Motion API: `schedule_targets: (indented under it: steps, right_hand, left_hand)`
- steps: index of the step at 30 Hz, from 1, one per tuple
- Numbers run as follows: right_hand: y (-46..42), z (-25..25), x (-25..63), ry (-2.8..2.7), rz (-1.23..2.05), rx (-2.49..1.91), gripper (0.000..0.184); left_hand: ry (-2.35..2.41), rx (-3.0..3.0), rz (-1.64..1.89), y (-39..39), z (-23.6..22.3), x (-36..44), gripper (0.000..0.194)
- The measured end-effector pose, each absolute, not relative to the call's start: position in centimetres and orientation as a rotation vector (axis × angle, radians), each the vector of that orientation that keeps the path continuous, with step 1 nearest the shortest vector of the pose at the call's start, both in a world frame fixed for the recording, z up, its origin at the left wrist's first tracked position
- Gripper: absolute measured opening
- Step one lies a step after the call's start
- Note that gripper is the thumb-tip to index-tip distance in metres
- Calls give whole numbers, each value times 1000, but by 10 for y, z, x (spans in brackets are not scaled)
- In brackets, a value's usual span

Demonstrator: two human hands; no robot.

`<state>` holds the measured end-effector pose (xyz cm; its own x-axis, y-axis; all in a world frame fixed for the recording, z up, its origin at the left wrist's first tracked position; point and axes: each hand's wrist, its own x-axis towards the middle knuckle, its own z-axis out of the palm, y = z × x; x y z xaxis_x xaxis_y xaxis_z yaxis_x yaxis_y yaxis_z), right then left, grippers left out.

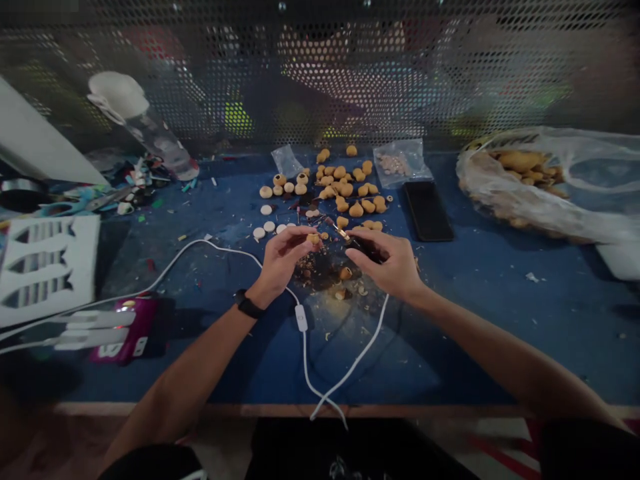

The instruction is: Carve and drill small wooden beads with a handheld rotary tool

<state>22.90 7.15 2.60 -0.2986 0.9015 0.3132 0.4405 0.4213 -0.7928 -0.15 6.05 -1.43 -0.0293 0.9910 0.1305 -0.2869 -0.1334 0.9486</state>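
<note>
My left hand (pixel 286 259), a dark band on its wrist, is closed and pinches a small tan gourd (pixel 313 239) that looks cut open at the top. In my right hand (pixel 387 259) is a black-handled tool (pixel 364 248) with a thin metal tip (pixel 342 233), angled toward the gourd. A gap shows between tip and gourd. The tool's white cord (pixel 370 343) runs down from my right hand and has an inline switch (pixel 301 318). Below my hands lie two cut gourd pieces (pixel 345 273) amid brown shavings. Whole small gourds (pixel 356 209) and white discs (pixel 267 210) lie beyond.
On the right are a black phone (pixel 429 211) and a plastic bag of gourds (pixel 530 167). A small clear bag (pixel 401 163) lies behind. Leftward stand a clear bottle (pixel 167 143), scissors (pixel 87 202), a fish-patterned white board (pixel 47 267) and a magenta power box (pixel 130 330). Perforated metal (pixel 310 80) closes the back.
</note>
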Motion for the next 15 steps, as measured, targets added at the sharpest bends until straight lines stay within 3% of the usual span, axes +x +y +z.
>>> schedule_targets:
  steps: [15]
  right_hand:
    - [47, 4, 238, -1685, 1188, -1119, 26]
  left_hand:
    - [870, 1003, 1329, 56, -10, -1, 25]
